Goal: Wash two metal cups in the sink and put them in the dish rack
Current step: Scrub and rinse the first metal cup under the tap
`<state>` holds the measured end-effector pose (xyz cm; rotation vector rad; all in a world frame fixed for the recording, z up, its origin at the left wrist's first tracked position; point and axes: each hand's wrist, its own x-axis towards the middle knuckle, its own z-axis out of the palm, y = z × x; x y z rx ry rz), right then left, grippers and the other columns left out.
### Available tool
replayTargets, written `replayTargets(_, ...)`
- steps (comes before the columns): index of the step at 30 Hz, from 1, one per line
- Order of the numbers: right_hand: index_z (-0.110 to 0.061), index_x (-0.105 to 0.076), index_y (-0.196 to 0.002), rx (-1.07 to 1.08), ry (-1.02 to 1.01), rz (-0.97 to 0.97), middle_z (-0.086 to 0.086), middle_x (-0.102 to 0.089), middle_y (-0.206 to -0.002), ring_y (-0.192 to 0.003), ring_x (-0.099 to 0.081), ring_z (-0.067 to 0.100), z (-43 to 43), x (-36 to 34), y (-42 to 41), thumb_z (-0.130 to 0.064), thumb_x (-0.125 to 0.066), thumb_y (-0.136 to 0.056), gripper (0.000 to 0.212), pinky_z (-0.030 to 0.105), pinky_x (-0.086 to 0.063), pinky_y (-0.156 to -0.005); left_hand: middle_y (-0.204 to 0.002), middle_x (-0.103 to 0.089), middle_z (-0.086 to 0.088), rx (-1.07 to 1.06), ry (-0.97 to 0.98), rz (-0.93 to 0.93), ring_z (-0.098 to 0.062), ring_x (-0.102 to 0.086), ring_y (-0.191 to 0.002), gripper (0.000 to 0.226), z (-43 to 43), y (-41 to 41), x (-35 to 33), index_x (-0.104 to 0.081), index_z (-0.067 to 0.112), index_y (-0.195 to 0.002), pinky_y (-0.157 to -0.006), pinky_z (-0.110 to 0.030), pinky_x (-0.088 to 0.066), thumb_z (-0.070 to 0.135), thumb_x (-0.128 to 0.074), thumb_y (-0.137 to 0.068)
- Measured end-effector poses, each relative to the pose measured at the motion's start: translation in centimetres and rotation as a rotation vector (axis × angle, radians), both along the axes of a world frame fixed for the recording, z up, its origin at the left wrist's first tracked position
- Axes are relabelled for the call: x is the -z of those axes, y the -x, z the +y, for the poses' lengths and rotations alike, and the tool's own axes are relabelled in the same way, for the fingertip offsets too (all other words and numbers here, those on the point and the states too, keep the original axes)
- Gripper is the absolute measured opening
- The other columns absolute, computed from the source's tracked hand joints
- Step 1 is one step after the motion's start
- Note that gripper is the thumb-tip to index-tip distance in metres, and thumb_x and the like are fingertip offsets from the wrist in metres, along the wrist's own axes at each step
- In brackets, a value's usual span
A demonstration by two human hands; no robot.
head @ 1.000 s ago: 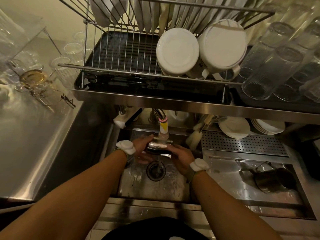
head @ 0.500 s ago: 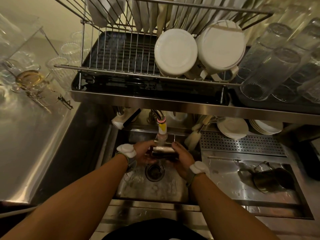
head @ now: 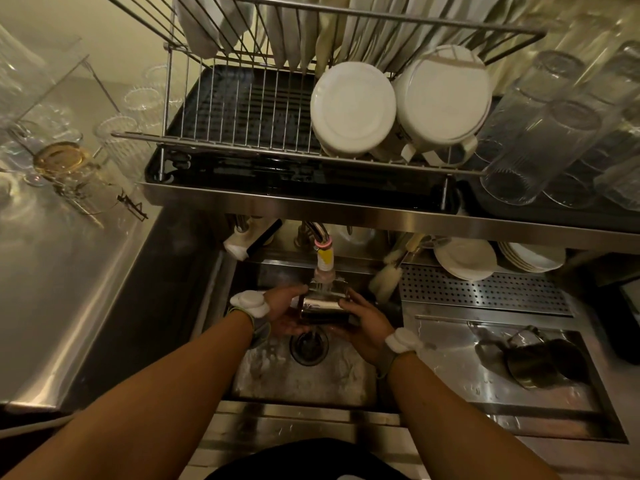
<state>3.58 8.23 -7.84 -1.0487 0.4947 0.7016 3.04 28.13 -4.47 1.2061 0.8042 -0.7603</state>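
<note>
A shiny metal cup (head: 323, 303) is held over the sink (head: 304, 379), right under the tap's nozzle (head: 325, 261). My left hand (head: 287, 311) grips its left side and my right hand (head: 365, 327) grips its right side. Water runs from the nozzle onto the cup. A second metal cup (head: 535, 362), dark and with a handle, lies on its side on the wet draining board at the right. The wire dish rack (head: 242, 109) stands on the shelf above the sink, its left part bare.
Two white pots (head: 353, 109) and upright plates fill the rack's right and back. Tall glasses (head: 540, 133) lean at the far right. More glasses stand on the steel counter (head: 69, 271) at left. White plates (head: 465, 258), a brush (head: 386, 278) and a perforated grate (head: 485, 292) sit behind the draining board.
Both hands have lifted the cup closer to the nozzle and turned it more upright under the water. The second cup has not moved.
</note>
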Motion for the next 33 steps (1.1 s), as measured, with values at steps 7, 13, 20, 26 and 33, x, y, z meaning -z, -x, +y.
replayTargets(7, -0.015, -0.052, -0.141, -0.113, -0.047, -0.129, 0.016, -0.061, -0.138, -0.122, -0.061, 0.039, 2.4, 0.1, 0.0, 0.003, -0.061, -0.093, 0.052, 0.056, -0.051, -0.102, -0.111, -0.064, -0.017, -0.134, 0.018, -0.017, -0.035, -0.062, -0.102, 0.035, 2.6, 0.6, -0.3, -0.061, 0.015, -0.116, -0.076, -0.044, -0.056, 0.037, -0.058, -0.09)
replayTargets(13, -0.013, -0.053, -0.141, 0.018, -0.057, -0.013, 0.024, -0.058, -0.139, -0.126, -0.057, 0.042, 0.3, 0.6, -0.7, -0.008, -0.057, -0.089, 0.052, 0.056, -0.047, -0.107, -0.107, -0.056, -0.006, -0.069, -0.011, -0.12, -0.029, -0.06, -0.088, 0.003, 0.0, -0.2, -0.3, -0.057, 0.029, -0.098, -0.066, -0.046, -0.057, 0.028, -0.055, -0.096)
replayTargets(20, -0.017, -0.063, -0.121, 0.004, 0.046, 0.052, 0.019, -0.07, -0.119, -0.107, -0.068, 0.038, 1.8, -0.1, -0.9, -0.035, -0.056, -0.101, 0.028, 0.059, -0.056, -0.09, -0.121, -0.061, -0.015, -0.036, -0.091, -0.116, -0.037, -0.061, -0.109, 0.035, 1.0, -0.5, 0.0, -0.062, 0.018, -0.114, -0.08, -0.056, -0.056, 0.023, -0.072, -0.082)
replayTargets(26, -0.012, -0.054, -0.132, -0.092, 0.124, -0.023, 0.022, -0.063, -0.127, -0.107, -0.068, 0.041, 3.5, 0.4, -0.7, -0.003, -0.072, -0.087, 0.05, 0.056, -0.059, -0.088, -0.109, -0.065, -0.024, -0.164, -0.068, -0.091, -0.033, -0.065, -0.094, 0.02, 3.5, 0.1, 0.8, -0.068, 0.0, -0.094, -0.088, -0.051, -0.053, 0.01, -0.069, -0.077)
replayTargets(33, 0.006, -0.061, -0.127, -0.064, 0.027, -0.097, 0.028, -0.066, -0.126, -0.123, -0.059, 0.046, -0.7, 1.5, -0.7, 0.006, -0.067, -0.085, 0.043, 0.049, -0.052, -0.1, -0.103, -0.064, -0.011, 0.047, -0.037, -0.114, -0.037, -0.067, -0.089, 0.032, -0.2, 0.3, 0.0, -0.056, 0.027, -0.117, -0.086, -0.056, -0.053, 0.038, -0.065, -0.089)
